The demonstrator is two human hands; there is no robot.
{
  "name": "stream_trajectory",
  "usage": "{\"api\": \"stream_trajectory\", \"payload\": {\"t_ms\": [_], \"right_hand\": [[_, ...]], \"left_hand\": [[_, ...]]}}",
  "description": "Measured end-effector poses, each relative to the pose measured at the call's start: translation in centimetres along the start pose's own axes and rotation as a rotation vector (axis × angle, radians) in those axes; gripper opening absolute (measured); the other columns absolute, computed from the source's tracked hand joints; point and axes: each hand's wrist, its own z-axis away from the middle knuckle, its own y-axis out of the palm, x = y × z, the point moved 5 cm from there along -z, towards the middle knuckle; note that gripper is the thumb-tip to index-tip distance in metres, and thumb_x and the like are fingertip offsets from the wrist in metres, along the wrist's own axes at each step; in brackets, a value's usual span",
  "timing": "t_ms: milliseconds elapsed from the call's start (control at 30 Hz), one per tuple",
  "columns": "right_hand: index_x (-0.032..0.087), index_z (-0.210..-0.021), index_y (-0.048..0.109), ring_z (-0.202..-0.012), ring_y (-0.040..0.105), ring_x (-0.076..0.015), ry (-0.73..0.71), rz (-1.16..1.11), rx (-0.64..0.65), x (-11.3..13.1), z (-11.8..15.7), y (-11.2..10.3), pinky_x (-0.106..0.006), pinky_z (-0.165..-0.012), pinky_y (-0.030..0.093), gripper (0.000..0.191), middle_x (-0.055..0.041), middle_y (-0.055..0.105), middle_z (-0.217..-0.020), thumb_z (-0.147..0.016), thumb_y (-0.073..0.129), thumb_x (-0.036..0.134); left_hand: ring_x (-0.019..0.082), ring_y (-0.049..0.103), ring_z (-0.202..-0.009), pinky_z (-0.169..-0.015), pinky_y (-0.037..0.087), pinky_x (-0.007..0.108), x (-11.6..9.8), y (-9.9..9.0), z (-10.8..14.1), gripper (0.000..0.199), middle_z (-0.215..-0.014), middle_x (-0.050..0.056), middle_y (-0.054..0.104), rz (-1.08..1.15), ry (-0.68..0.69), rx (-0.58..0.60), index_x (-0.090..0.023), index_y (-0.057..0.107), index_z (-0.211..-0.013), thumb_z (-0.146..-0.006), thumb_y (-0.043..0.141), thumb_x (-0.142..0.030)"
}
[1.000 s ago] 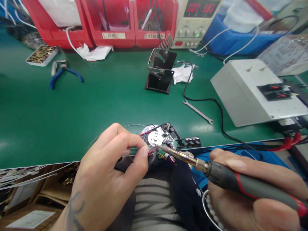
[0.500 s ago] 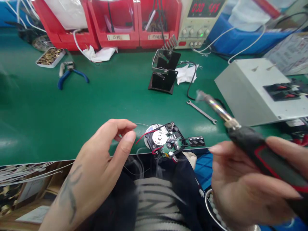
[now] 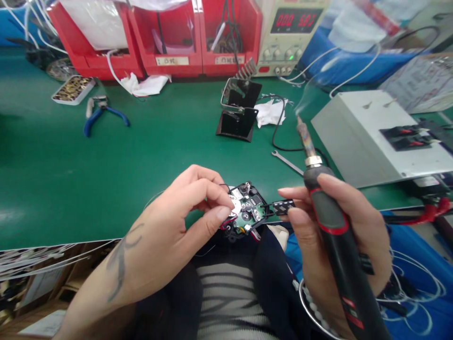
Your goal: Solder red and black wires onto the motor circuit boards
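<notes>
A small circuit board assembly (image 3: 253,210) in a black frame lies at the table's front edge, with a white disc, red wires and a black tab (image 3: 283,207) on its right side. My left hand (image 3: 191,212) has thumb and fingertips closed at its left edge, covering part of the disc. In my right hand (image 3: 343,226) is a soldering iron (image 3: 327,210), tip up and away from the board, with smoke rising from it. The thumb and a fingertip of that same hand are at the black tab's end.
Behind the board stands a black soldering iron stand (image 3: 239,111) beside crumpled white tissue (image 3: 271,113). A wrench (image 3: 287,163) lies near the grey box (image 3: 375,141). Blue-handled pliers (image 3: 102,111) and a tray of brass parts (image 3: 73,89) are left. Red bins (image 3: 170,61) and a power supply (image 3: 288,42) line the back.
My left hand has moved right onto the board's left edge. My right hand has come left to the black tab, and the soldering iron has swung more upright.
</notes>
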Motion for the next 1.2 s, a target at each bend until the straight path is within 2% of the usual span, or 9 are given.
{"api": "stream_trajectory", "payload": {"t_ms": [67, 167, 233, 300, 367, 533, 733, 933, 1200], "right_hand": [[0.028, -0.144, 0.063, -0.086, 0.073, -0.0154, -0.002, -0.025, -0.059, 0.0, -0.2, -0.4, -0.033, -0.080, 0.065, 0.054, -0.0001, 0.078, -0.105, -0.092, 0.074, 0.016], [0.031, -0.143, 0.065, -0.077, 0.068, -0.0122, -0.049, -0.061, -0.119, -0.2, -0.3, -1.1, -0.028, -0.060, 0.060, 0.045, -0.0011, 0.075, -0.105, -0.099, 0.071, 0.037], [0.028, -0.133, 0.073, -0.071, 0.066, -0.0122, -0.094, -0.069, -0.190, -0.3, -0.1, -1.7, -0.029, -0.050, 0.054, 0.040, -0.0024, 0.074, -0.101, -0.099, 0.068, 0.048], [0.021, -0.116, 0.081, -0.061, 0.062, -0.0130, -0.096, -0.118, -0.307, -0.5, 0.4, -2.4, -0.031, -0.040, 0.044, 0.034, -0.0039, 0.075, -0.091, -0.100, 0.067, 0.048], [0.020, -0.102, 0.083, -0.059, 0.062, -0.0144, -0.056, -0.175, -0.371, -0.5, 0.9, -2.8, -0.035, -0.041, 0.042, 0.030, -0.0031, 0.074, -0.086, -0.099, 0.068, 0.046], [0.026, -0.105, 0.082, -0.074, 0.067, -0.0181, -0.028, -0.141, -0.262, 0.0, 1.1, -2.5, -0.042, -0.064, 0.055, 0.023, 0.0005, 0.073, -0.086, -0.102, 0.065, 0.042], [0.022, -0.102, 0.083, -0.072, 0.066, -0.0186, -0.090, -0.125, -0.279, 0.0, 1.1, -2.1, -0.040, -0.055, 0.053, 0.022, -0.0019, 0.073, -0.084, -0.100, 0.065, 0.034], [0.022, -0.100, 0.083, -0.074, 0.066, -0.0177, -0.049, -0.086, -0.267, 0.5, 0.9, -1.7, -0.039, -0.058, 0.056, 0.025, -0.0015, 0.073, -0.084, -0.101, 0.065, 0.040], [0.022, -0.107, 0.082, -0.078, 0.066, -0.0167, -0.093, -0.149, -0.284, 0.1, 1.3, -1.8, -0.039, -0.062, 0.054, 0.022, -0.0019, 0.074, -0.092, -0.100, 0.062, 0.025]], "left_hand": [[0.001, 0.065, -0.101, -0.090, 0.048, 0.002, 0.2, 0.0, 0.0, 0.011, -0.112, -0.006, 0.065, 0.002, -0.010, 0.031, -0.026, 0.068, -0.096, -0.101, 0.061, -0.018], [0.001, 0.066, -0.099, -0.086, 0.050, 0.001, 0.4, -0.1, -0.1, 0.013, -0.109, -0.006, 0.066, 0.075, -0.053, 0.039, -0.025, 0.067, -0.090, -0.097, 0.062, -0.016], [0.002, 0.067, -0.099, -0.084, 0.051, 0.002, 0.6, -0.1, -0.2, 0.013, -0.108, -0.006, 0.067, 0.113, -0.082, 0.048, -0.025, 0.068, -0.086, -0.094, 0.063, -0.015], [0.003, 0.069, -0.097, -0.082, 0.052, 0.002, 0.6, -0.2, -0.4, 0.013, -0.106, -0.006, 0.068, 0.140, -0.101, 0.058, -0.024, 0.068, -0.083, -0.092, 0.063, -0.016], [0.004, 0.069, -0.093, -0.079, 0.053, 0.003, 0.5, -0.2, -0.6, 0.013, -0.103, -0.006, 0.069, 0.159, -0.111, 0.059, -0.024, 0.068, -0.081, -0.091, 0.063, -0.016], [0.006, 0.070, -0.094, -0.078, 0.055, 0.005, 0.4, -0.2, -0.6, 0.013, -0.101, -0.004, 0.070, 0.148, -0.125, 0.047, -0.024, 0.070, -0.080, -0.090, 0.064, -0.018], [0.006, 0.069, -0.094, -0.081, 0.055, 0.005, 0.3, -0.1, -0.3, 0.013, -0.103, -0.003, 0.071, 0.126, -0.142, 0.021, -0.025, 0.071, -0.081, -0.091, 0.066, -0.017], [0.006, 0.070, -0.092, -0.078, 0.056, 0.006, 0.1, 0.0, -0.3, 0.014, -0.102, -0.002, 0.072, 0.138, -0.153, -0.004, -0.024, 0.070, -0.079, -0.089, 0.066, -0.016], [0.007, 0.069, -0.095, -0.080, 0.056, 0.007, 0.3, 0.2, -0.2, 0.013, -0.106, -0.002, 0.070, 0.119, -0.151, -0.004, -0.023, 0.069, -0.082, -0.092, 0.064, -0.016]]}}
